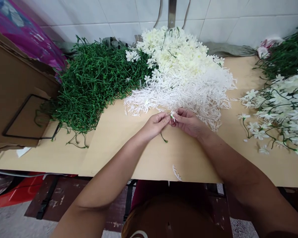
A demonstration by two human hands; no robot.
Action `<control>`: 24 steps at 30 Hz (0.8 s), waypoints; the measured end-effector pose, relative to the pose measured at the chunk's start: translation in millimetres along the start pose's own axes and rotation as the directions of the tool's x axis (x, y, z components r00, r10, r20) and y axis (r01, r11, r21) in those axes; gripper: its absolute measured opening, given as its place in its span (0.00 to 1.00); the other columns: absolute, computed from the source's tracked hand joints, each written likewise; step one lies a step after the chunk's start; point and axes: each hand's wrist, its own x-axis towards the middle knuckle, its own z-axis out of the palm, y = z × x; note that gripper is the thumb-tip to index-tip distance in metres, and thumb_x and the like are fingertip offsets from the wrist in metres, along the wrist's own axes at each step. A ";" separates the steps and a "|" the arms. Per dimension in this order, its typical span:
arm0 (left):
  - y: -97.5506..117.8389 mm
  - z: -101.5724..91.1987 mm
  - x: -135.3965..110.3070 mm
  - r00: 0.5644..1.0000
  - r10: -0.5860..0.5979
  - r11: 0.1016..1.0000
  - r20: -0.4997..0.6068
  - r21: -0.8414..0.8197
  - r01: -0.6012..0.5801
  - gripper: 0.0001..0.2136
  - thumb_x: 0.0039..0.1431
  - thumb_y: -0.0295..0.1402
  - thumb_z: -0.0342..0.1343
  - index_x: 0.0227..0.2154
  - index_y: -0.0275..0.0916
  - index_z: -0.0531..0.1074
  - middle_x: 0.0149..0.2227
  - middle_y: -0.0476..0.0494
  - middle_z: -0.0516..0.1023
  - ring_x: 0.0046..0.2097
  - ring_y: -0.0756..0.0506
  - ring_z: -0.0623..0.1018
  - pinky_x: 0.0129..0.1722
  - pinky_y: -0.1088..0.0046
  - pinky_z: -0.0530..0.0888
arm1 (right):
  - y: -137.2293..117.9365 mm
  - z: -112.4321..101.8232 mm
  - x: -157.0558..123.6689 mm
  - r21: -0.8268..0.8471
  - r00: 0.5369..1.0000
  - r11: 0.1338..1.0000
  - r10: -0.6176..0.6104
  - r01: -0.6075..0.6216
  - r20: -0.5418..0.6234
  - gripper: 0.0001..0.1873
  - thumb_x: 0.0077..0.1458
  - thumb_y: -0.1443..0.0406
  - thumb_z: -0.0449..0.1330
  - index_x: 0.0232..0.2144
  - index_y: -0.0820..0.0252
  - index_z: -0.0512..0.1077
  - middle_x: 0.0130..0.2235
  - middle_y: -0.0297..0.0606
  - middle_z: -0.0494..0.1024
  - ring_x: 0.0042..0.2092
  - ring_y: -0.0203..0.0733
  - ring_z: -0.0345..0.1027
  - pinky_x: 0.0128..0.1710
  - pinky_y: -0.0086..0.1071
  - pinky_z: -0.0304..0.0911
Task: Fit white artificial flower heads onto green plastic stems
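At the table's (114, 138) middle, left hand (155, 125) pinches a green stem (163, 137), right hand (188, 123) a white flower (173, 115), fingertips touching; joining seems underway, needing fine alignment.

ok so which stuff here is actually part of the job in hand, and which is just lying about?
In hand: left hand and right hand, both pinching the flower sprig; probably also the green stem pile, cream petal pile, white spiky pile and stemmed flowers at right.
Lying about: cardboard box, magenta cloth, grey cloth, stray white piece at the table edge.
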 end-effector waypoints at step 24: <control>1.3 1.3 -0.9 0.995 0.095 0.990 0.001 0.102 -0.095 0.23 0.49 0.55 0.54 0.19 0.37 0.63 0.18 0.53 0.60 0.21 0.55 0.59 0.20 0.77 0.55 | 0.0 -0.1 1.1 -0.040 0.999 0.999 0.033 -0.032 0.026 0.14 0.39 0.60 0.71 0.24 0.61 0.72 0.25 0.32 0.75 0.27 0.30 0.66 0.30 0.26 0.64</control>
